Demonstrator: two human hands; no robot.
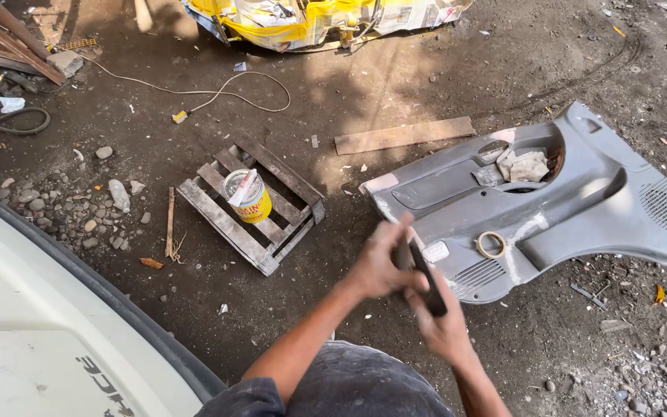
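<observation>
Seen from above, dirt ground in patchy sun and shade. Both hands meet near centre, low in the view, blurred by motion. The left hand [378, 266] is clenched around the upper end of a dark flat tool [424, 276], thin and narrow, perhaps a scraper or a sanding block; the blur hides which. The right hand [443, 324] grasps the same tool from below, fingers curled around its lower end. The tool is tilted and sits just over the near left edge of a grey car door panel [580, 208], which lies flat on the ground to the right, inner face up, with pale filler patches along its left end. On the panel a roll of tape [491, 245] lies near the middle, and a crumpled beige rag [524, 164] rests in the recessed pocket farther off. Left of the hands, well apart, a small wooden pallet [252, 205] carries an open yellow-labelled can [247, 194] with a flat stick leaning inside it. A wooden plank [404, 135] lies on the ground beyond the panel. A white cord [194, 93] snakes across the far ground. A white vehicle body [40, 316] with a dark edge fills the near left corner. Loose stones [63, 212] are scattered to the left.
</observation>
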